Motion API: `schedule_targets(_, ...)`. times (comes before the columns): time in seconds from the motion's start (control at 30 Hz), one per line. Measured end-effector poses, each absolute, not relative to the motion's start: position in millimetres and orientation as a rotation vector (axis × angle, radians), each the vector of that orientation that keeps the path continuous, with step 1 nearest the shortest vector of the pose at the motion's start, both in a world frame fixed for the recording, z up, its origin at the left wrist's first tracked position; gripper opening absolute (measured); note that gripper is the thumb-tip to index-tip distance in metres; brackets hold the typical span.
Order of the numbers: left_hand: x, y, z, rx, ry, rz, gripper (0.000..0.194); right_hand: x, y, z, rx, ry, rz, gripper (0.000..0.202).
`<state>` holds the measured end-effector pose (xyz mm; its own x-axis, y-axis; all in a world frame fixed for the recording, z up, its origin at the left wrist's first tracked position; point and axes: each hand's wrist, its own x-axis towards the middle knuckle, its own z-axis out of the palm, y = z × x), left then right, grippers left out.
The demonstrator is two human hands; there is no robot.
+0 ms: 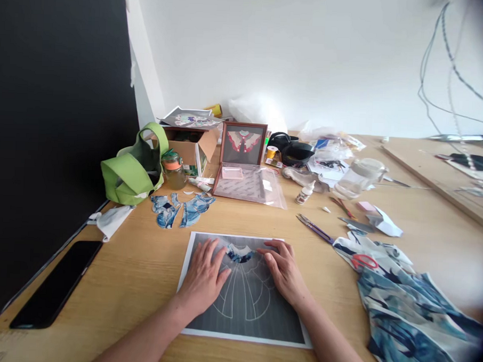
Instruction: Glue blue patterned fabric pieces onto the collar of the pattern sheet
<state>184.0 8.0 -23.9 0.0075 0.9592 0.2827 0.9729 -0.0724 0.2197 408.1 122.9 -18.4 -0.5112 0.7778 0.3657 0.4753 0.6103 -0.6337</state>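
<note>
A dark grey printed sheet (241,330) with a white outline of a collar pattern lies flat on the wooden table. Near its top edge rests a curved blue-and-white fabric piece (240,254). My left hand (204,273) lies on the sheet with fingers spread, its fingertips by the left end of the piece. From the other side, my right hand (282,268) reaches over the sheet, fingers apart, index fingertip close to the piece's right end. Neither hand grips anything. Beyond the sheet, to the left, several cut blue fabric pieces (194,208) lie on the table.
A black phone (56,285) lies left. Blue patterned fabric (411,322), red-handled scissors (365,261) and purple thread snips (315,228) are on the right. Behind stand a glue bottle (305,193), a framed collar picture (243,143), a glass jar (173,171), a green bag (132,173) and a clear pitcher (359,178).
</note>
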Motion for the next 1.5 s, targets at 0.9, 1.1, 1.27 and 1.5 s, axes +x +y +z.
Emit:
schedule_targets(0.9, 184.3, 9.2, -19.2, -2.191, -1.999, -0.452, 0.045, 408.1, 121.5, -10.3, -0.979, -2.263, 0.650, 0.040)
schedule_targets(1.1, 187.7, 13.7, -11.5, -2.239, -1.880, -0.332, 0.048, 406.1, 119.8, -10.4, -0.985, -2.381, 0.532, 0.037)
schedule_targets(1.27, 189.1, 15.8, -10.4, -2.273, -1.828, -0.283, 0.048, 405.6, 118.7, -10.6, -0.987, -2.457, 0.481, 0.037)
schedule_targets(1.5, 188.4, 16.1, -12.2, -2.281, -1.816, -0.265, 0.049, 406.9, 118.7, -9.6, -0.999, -2.513, 0.479, 0.038)
